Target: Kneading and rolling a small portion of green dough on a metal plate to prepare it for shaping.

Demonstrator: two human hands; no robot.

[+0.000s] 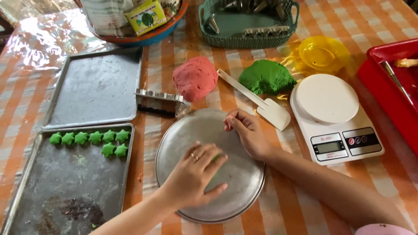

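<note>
Left hand [196, 174] pressed flat, flattening green dough [216, 160] on the round metal tray [244, 174]; right hand [246, 130], fingers curled and empty, steadies the tray's rim.

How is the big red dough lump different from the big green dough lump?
The red dough lump is a smooth, rounded ball; the green dough lump is flatter and lumpy. The red one lies next to the metal cutter, the green one near the yellow bowl. Both sit untouched on the checked tablecloth.
</note>
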